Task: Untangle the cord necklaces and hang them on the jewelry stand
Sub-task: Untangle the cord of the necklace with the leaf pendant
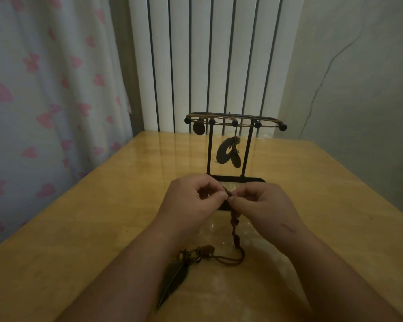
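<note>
A black metal jewelry stand [247, 154] stands on the wooden table [102, 205], with tan cords looped along its top bar. From that bar hang a small round pendant [198, 128] at the left and a dark ring-shaped pendant [226, 152] in the middle. In front of the stand's base, my left hand [191, 201] and my right hand [263, 203] pinch the top of a brown beaded cord necklace [236, 231] between their fingertips. The cord hangs down to the table and curls left to a dark feather pendant [172, 282] lying beside my left forearm.
A white ribbed radiator [207, 54] stands behind the table's far edge. A curtain with pink hearts [44, 89] hangs at the left, close to the table's left edge. A plain wall is at the right.
</note>
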Tool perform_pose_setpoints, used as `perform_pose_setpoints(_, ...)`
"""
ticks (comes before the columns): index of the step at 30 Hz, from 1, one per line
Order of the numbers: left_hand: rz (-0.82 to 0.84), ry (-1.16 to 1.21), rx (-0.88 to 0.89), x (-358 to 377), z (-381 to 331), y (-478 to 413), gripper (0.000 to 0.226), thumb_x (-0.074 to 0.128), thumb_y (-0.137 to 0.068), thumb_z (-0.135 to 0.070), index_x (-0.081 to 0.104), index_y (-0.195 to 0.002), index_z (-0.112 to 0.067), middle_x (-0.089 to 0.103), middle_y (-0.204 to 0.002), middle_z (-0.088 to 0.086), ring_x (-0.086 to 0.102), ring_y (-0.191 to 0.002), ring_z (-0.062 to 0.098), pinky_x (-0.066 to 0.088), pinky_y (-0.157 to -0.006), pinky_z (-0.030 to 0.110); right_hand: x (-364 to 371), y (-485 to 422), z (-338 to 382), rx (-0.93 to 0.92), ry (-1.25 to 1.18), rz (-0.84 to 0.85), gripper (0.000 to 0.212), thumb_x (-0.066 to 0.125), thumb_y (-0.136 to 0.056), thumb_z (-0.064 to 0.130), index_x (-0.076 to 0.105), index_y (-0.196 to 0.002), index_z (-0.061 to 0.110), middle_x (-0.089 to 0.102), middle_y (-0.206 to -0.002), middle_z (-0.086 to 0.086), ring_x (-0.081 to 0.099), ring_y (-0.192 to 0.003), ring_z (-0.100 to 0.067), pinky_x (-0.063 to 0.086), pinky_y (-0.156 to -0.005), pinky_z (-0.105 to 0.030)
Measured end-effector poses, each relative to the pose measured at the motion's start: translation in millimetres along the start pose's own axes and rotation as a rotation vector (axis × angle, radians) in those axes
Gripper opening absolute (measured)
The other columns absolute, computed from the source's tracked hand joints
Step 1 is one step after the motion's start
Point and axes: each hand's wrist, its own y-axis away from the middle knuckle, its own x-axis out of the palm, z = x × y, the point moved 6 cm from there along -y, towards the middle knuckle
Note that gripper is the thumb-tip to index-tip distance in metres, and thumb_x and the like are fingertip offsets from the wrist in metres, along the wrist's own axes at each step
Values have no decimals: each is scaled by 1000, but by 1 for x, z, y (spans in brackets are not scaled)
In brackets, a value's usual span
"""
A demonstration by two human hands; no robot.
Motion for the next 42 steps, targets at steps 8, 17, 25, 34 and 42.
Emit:
perform_pose_setpoints(8, 26, -44, 35, 1, -4, 1, 12, 73, -85, -22, 69, -84, -34, 64, -79, -16, 58, -79, -6, 44, -63, 6, -1, 0, 4, -59, 154, -16, 11, 65, -86, 30, 68, -75, 31, 69, -68, 8, 64, -67, -3, 52, -59, -17)
perform_pose_setpoints(17, 58, -120, 99, 7, -4, 1, 20, 71, -85, -19, 63, -82, -37, 58, -79, -19, 56, -84, -5, 44, -67, 7, -1, 1, 8, -114, 291, 7, 9, 64, -84, 30, 66, -75, 29, 64, -69, 7, 60, -65, -8, 56, -62, -31)
perform_pose_setpoints(25, 136, -84, 23, 11, 2, 0, 24, 67, -83, -16, 58, -74, -36, 56, -76, -11, 54, -69, 3, 43, -59, 13, 1, 2, 10, -171, 231, 49, 11, 65, -83, 24, 67, -73, 26, 60, -64, 7, 55, -60, -5, 44, -51, -16)
perform_pose_setpoints(34, 188, 98, -104, 13, 9, -1, 20, 61, -88, -14, 61, -77, -31, 58, -74, -10, 52, -66, -2, 43, -58, 14, 0, 2, 9, -154, 62, 80, 14, 66, -85, 20, 69, -72, 23, 66, -64, 8, 62, -63, -5, 53, -61, -23)
perform_pose_setpoints(42, 173, 145, -107, 10, 9, -1, 20, 63, -88, -14, 61, -73, -28, 57, -69, -11, 51, -63, -2, 42, -58, 15, 0, 1, 7, -123, 63, 73, 14, 65, -85, 19, 71, -73, 22, 67, -66, 7, 63, -64, -10, 56, -65, -33)
